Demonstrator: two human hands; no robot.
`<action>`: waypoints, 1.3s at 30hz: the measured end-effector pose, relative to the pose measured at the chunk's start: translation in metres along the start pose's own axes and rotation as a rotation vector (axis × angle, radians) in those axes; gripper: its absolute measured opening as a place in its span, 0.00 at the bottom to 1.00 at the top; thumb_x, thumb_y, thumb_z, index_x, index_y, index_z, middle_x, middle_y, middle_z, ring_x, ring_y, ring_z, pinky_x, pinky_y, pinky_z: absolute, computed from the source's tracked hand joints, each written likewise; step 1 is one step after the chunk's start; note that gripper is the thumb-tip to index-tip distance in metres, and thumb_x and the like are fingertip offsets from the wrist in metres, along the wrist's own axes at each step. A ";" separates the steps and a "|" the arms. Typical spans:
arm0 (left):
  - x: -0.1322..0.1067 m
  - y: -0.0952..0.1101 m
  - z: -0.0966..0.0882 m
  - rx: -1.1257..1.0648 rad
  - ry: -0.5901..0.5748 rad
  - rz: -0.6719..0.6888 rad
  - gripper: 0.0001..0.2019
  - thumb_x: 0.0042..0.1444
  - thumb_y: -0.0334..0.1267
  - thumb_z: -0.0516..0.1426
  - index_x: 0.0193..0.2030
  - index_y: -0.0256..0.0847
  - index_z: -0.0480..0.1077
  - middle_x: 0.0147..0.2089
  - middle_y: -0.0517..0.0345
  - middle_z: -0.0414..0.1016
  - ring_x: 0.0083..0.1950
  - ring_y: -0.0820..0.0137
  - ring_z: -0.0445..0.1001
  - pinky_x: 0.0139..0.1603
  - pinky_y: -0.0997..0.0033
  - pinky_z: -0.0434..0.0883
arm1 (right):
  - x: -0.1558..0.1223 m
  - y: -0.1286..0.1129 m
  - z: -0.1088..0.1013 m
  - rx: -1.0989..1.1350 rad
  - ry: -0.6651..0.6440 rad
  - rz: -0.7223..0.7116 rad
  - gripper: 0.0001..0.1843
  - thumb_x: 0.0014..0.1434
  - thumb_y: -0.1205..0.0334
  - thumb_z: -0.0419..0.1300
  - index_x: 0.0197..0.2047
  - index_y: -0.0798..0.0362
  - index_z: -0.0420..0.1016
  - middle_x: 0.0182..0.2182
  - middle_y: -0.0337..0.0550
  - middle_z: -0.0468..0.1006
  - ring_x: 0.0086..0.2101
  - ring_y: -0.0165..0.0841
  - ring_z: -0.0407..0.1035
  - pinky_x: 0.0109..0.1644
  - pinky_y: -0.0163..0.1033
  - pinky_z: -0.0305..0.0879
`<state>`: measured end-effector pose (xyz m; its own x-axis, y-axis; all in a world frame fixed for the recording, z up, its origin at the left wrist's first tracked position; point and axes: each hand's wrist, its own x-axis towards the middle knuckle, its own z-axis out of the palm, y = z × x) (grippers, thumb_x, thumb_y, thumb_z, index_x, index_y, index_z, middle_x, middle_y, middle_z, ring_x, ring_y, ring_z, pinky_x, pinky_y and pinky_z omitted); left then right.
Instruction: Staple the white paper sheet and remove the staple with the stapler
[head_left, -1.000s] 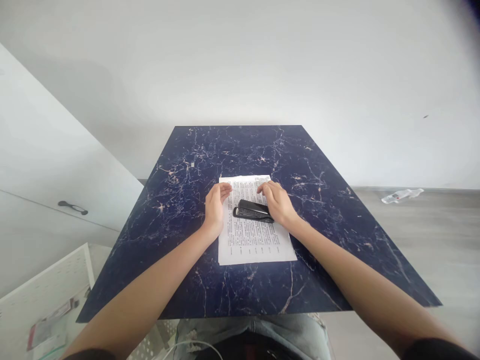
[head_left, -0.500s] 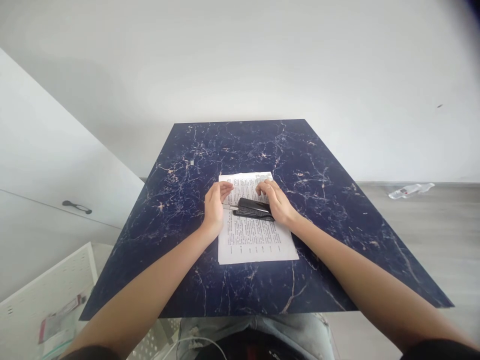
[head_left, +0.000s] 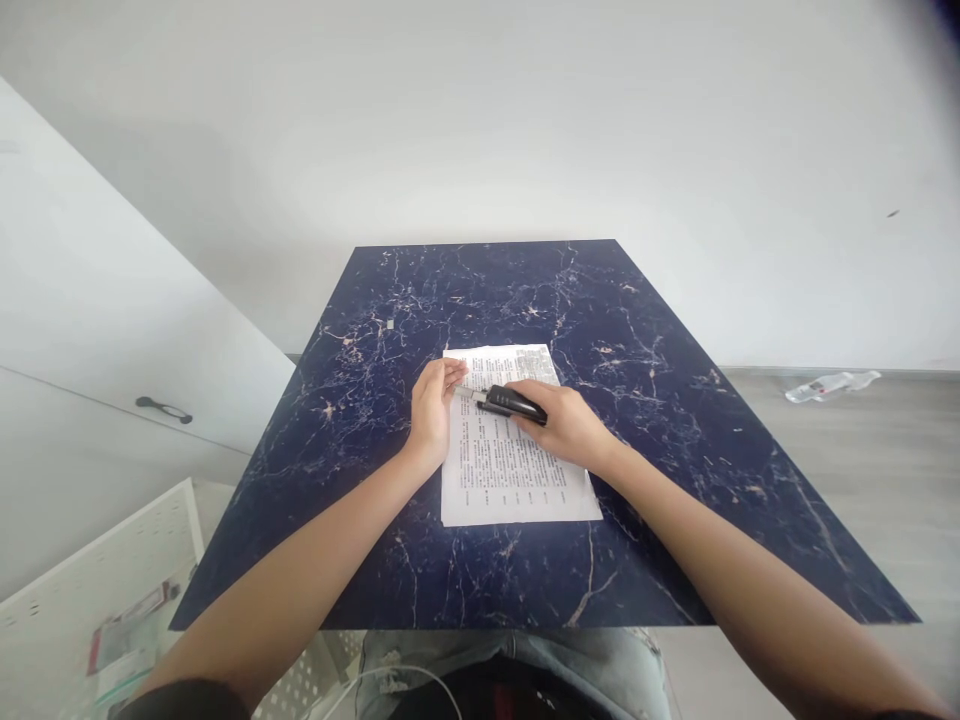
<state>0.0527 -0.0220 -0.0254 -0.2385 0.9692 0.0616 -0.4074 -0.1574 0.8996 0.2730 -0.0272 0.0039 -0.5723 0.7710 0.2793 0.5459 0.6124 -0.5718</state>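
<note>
A black stapler (head_left: 513, 402) is in my right hand (head_left: 559, 418), whose fingers and palm close over its right end. Its long metal part (head_left: 471, 394) sticks out to the left, over the printed sheets (head_left: 519, 495). My left hand (head_left: 432, 408) stands cupped at the left edge of the sheets, its fingers loosely bent toward the right. The tip of the metal part reaches close to the left fingers; whether they touch it I cannot tell. The left thumb is mostly hidden. The sheets lie flat on the dark blue marbled table (head_left: 360, 540).
A small pale square (head_left: 390, 324) lies on the table's far left. White cabinet doors with a dark handle (head_left: 163, 409) stand to the left. Below is a white perforated tray (head_left: 112, 540) holding a packet. A clear plastic item (head_left: 831, 386) lies on the floor to the right.
My right hand has moved over the stapler and gripped it. The stapler's spread black halves now look nearly together, and its body is tilted. My left hand stays at the sheets' left edge.
</note>
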 end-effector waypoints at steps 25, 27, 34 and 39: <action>-0.012 0.020 0.002 0.287 -0.067 0.151 0.11 0.65 0.43 0.65 0.52 0.44 0.81 0.44 0.49 0.83 0.33 0.68 0.80 0.34 0.64 0.79 | 0.003 0.012 -0.010 0.061 0.264 0.272 0.15 0.57 0.60 0.69 0.49 0.46 0.85 0.39 0.42 0.87 0.36 0.43 0.80 0.40 0.50 0.76; -0.016 0.025 0.003 0.350 -0.065 0.233 0.13 0.62 0.41 0.67 0.53 0.46 0.82 0.44 0.51 0.84 0.34 0.67 0.80 0.37 0.64 0.78 | 0.004 0.010 -0.006 0.080 0.168 0.278 0.13 0.57 0.58 0.70 0.47 0.47 0.86 0.36 0.42 0.87 0.34 0.42 0.80 0.39 0.49 0.75; -0.028 0.023 0.002 0.558 -0.258 0.348 0.17 0.53 0.38 0.73 0.49 0.48 0.81 0.47 0.52 0.86 0.43 0.59 0.84 0.51 0.59 0.78 | 0.007 -0.012 -0.009 0.111 0.289 0.013 0.23 0.58 0.49 0.74 0.56 0.41 0.82 0.53 0.45 0.84 0.54 0.48 0.76 0.61 0.59 0.71; -0.031 0.024 0.002 0.595 -0.326 0.338 0.11 0.54 0.46 0.72 0.32 0.46 0.77 0.33 0.52 0.84 0.35 0.60 0.82 0.47 0.58 0.78 | 0.004 -0.033 -0.011 0.233 0.309 -0.017 0.06 0.64 0.54 0.69 0.44 0.38 0.86 0.43 0.40 0.85 0.46 0.42 0.79 0.51 0.52 0.77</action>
<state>0.0524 -0.0555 -0.0046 0.0443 0.9079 0.4168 0.2084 -0.4164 0.8850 0.2599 -0.0420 0.0324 -0.3490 0.7993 0.4891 0.3638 0.5966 -0.7153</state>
